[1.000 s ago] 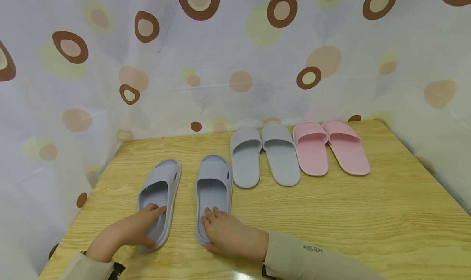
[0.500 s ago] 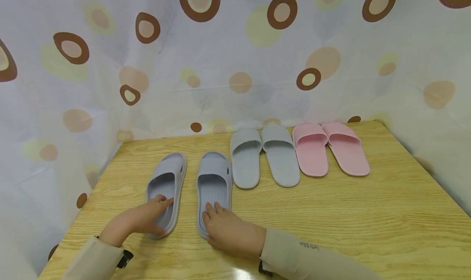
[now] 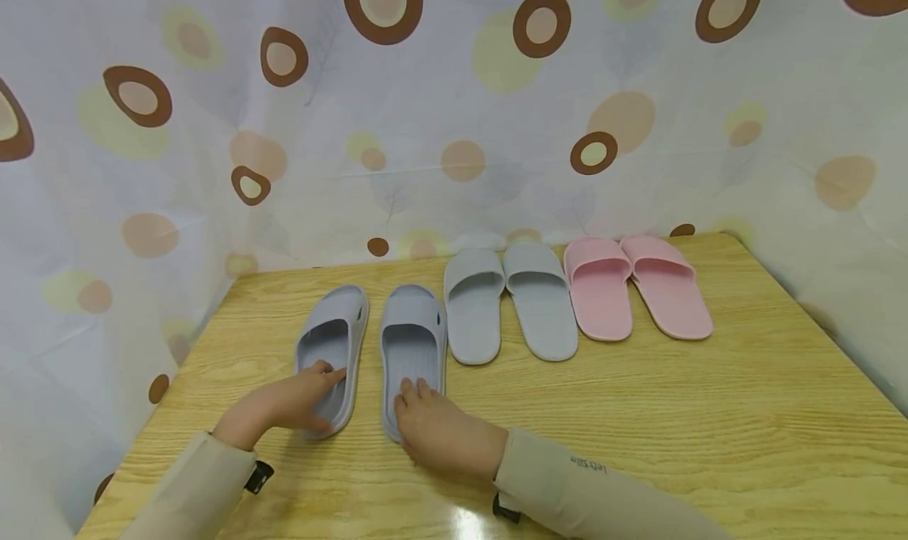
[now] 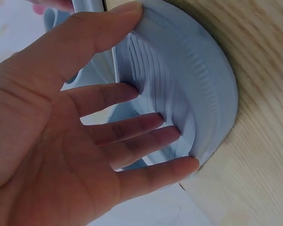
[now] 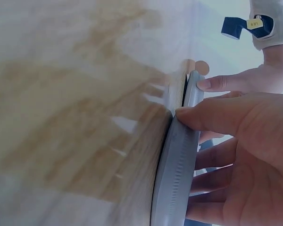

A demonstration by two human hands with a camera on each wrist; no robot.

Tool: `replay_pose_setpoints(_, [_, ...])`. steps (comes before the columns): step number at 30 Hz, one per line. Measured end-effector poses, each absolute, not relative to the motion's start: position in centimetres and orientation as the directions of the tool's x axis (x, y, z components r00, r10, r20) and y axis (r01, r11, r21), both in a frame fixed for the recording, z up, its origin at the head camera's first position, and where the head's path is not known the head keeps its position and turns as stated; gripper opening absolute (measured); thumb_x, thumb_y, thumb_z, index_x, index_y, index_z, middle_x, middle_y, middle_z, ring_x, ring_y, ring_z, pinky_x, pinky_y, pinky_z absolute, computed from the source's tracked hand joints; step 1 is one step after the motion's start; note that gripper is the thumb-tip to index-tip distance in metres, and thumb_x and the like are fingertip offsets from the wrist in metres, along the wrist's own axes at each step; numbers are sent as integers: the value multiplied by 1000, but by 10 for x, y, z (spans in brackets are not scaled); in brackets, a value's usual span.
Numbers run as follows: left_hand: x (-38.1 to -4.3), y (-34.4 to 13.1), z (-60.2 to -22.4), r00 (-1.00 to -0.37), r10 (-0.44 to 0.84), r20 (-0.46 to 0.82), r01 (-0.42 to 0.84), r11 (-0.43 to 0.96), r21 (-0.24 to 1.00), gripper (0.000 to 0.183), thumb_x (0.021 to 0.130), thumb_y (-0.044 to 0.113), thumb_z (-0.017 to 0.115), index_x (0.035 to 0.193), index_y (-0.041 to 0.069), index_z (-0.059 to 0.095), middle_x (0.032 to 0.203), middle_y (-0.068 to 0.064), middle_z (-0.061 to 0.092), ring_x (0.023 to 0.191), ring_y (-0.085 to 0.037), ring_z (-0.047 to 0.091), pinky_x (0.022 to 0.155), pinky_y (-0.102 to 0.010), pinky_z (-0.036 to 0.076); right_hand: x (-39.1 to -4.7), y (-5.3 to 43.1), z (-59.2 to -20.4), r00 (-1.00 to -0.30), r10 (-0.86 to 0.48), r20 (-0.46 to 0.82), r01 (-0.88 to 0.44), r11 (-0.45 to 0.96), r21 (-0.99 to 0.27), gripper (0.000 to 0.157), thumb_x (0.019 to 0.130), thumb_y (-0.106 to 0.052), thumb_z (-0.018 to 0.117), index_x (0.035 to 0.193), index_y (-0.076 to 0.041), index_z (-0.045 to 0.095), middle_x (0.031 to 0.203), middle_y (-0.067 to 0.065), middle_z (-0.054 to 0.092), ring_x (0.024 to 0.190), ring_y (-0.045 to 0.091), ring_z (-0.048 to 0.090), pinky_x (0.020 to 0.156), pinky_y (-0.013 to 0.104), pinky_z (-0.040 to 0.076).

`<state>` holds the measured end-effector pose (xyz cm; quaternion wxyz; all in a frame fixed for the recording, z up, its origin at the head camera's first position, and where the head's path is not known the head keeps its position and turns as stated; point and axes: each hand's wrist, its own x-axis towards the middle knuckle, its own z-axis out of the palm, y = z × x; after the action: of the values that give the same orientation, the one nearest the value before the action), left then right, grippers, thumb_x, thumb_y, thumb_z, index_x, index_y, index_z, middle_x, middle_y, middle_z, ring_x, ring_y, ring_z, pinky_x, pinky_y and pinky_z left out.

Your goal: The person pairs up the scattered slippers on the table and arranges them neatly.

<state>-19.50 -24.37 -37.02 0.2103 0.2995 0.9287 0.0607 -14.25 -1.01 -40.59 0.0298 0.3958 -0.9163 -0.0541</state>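
Two bluish-grey slide slippers lie side by side on the wooden table in the head view, toes pointing away. My left hand (image 3: pixel 301 398) touches the heel half of the left slipper (image 3: pixel 333 315). In the left wrist view, its thumb meets the heel's rim and the straight, spread fingers reach onto the ribbed footbed (image 4: pixel 155 80). Over the heel of the right slipper (image 3: pixel 413 311) lies my right hand (image 3: pixel 443 437). The right wrist view has its thumb against the outer heel wall (image 5: pixel 172 174), with extended fingers on the inner side.
A pair of pale grey slippers (image 3: pixel 474 327) stands just right of the bluish-grey ones, against the back. Beside it is a pink pair (image 3: pixel 603 307). A patterned curtain (image 3: pixel 454 114) hangs behind the wooden table (image 3: pixel 638 414) and along its sides.
Both bluish-grey slippers have slid away from me toward the curtain, with my hands on them. The left one has also moved right, narrowing the gap between the two.
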Motion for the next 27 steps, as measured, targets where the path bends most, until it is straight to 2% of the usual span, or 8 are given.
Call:
replay_pose_setpoints(5, [-203,-241,-370,-720,605,-340,569,795,210,75,79,18,79,134,-17,42,125,-35,46,108,-41,54,90,-47,47,-147,-11,-408,-694,-717,63,-708,696,124,50,90,-30,66,123,6,59,127,21,57,113,32,57,88,31,52])
replay_pose_setpoints(15, [-214,-230,-366,-713,587,-385,566,805,179,72,82,18,76,136,-15,41,129,-35,45,111,-40,53,92,-47,46,-159,-13,-408,-712,-695,105,-684,719,120,39,88,-23,65,114,5,63,116,20,61,97,28,60,77,30,54])
replay_pose_setpoints(20, [-219,-226,-365,-709,581,-399,565,807,172,73,82,19,77,136,-15,42,129,-34,46,110,-37,54,92,-45,46,-165,-15,-409,-717,-684,138,-670,730,137,30,86,-21,67,104,3,67,102,15,62,82,21,58,68,27,53])
replay_pose_setpoints(27, [-228,-224,-366,-705,586,-399,569,804,175,74,82,18,77,137,-15,41,125,-32,48,105,-32,56,92,-43,46,-171,-18,-408,-739,-655,159,-640,756,136,20,84,-17,67,93,0,67,85,9,58,74,18,54,63,27,51])
